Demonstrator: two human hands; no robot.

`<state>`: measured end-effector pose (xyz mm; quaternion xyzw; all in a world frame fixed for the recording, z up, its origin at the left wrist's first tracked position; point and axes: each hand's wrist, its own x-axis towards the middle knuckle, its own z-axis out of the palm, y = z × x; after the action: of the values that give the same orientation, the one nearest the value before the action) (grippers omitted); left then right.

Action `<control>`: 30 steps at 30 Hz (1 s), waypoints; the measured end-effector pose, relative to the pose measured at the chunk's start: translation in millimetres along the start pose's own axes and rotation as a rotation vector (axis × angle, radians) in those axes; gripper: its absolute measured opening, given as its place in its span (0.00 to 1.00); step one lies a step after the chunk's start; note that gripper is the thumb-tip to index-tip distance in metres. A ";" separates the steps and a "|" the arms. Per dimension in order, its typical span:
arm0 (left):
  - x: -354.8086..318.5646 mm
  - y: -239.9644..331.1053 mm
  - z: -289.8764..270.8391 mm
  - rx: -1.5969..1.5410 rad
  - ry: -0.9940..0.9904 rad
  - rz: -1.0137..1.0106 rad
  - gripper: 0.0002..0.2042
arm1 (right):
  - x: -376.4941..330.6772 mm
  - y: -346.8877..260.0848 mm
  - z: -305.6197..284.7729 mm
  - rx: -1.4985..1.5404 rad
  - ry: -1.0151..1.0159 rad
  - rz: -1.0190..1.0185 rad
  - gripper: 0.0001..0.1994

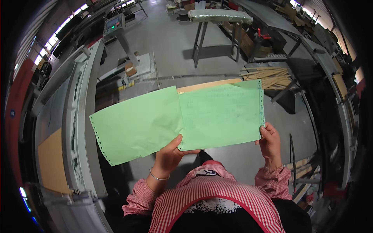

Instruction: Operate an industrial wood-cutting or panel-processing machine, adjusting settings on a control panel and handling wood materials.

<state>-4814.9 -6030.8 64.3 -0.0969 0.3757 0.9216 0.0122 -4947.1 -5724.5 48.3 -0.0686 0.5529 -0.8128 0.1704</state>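
Observation:
Two light green paper sheets are held up in front of me, side by side. The left sheet [136, 126] looks blank, with a row of punched holes down its outer edge. Faint writing shows on the right sheet [221, 116], which has holes along its right edge. Where the sheets meet at the bottom, my left hand [168, 155] pinches them, thumb on top and fingers behind. My right hand [269, 141] grips the right sheet near its lower right corner. A strip of tan board or paper [210, 84] shows above the right sheet; what it belongs to is hidden.
At left runs a long grey machine bed [79, 128] with a tan sheet [54, 161] beside it. A control panel [114, 25] stands beyond. Ahead is a wrapped padded trestle [220, 16]; thin wooden strips [272, 77] lie on the floor at right.

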 end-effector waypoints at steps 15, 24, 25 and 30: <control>472.3 289.7 -187.4 -0.108 0.374 0.064 0.16 | 658.8 49.4 202.2 -0.165 -0.259 0.284 0.08; 800.9 485.1 -272.0 -0.158 0.056 0.058 0.18 | 965.2 8.5 289.7 -0.090 -0.073 0.073 0.07; 834.5 504.7 -271.1 -0.138 0.088 0.072 0.18 | 997.4 4.2 295.9 -0.090 -0.066 0.039 0.07; 1006.4 593.7 -310.2 -0.110 0.000 0.080 0.18 | 1182.0 -2.5 324.3 -0.089 -0.080 -0.059 0.07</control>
<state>-5806.2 -6722.9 68.3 -0.0822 0.3280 0.9406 -0.0298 -5952.6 -6424.5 82.7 -0.1249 0.5790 -0.7886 0.1652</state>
